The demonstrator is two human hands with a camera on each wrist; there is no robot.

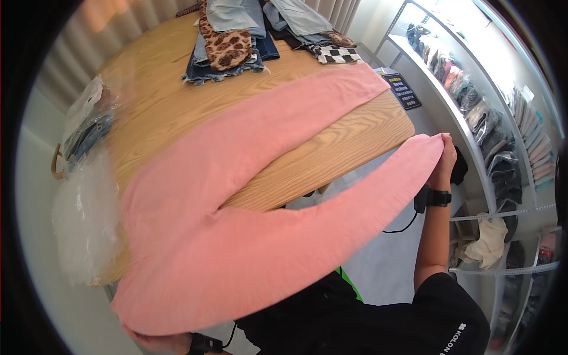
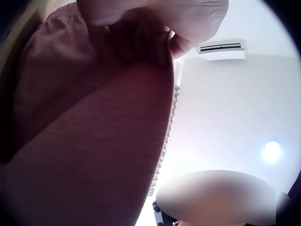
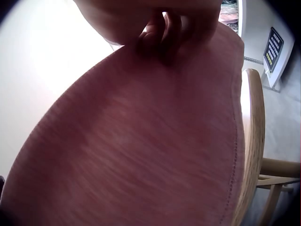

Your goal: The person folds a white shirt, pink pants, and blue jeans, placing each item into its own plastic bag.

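Observation:
A pair of pink pants is spread in the head view, one leg flat across the wooden table and the other stretched beyond its near edge. At that leg's hem, my right hand grips the cloth and holds the leg raised and taut. My left hand holds the waist end at the lower left, mostly hidden under the fabric. In the left wrist view, thumb and fingers pinch the pants near the gathered waistband. Curled fingers grip the hem end in the right wrist view.
Folded jeans and leopard-print garments lie at the table's far side, beside a checkered piece. Clear plastic bags sit along the left edge. Shelves with bagged clothes stand at the right.

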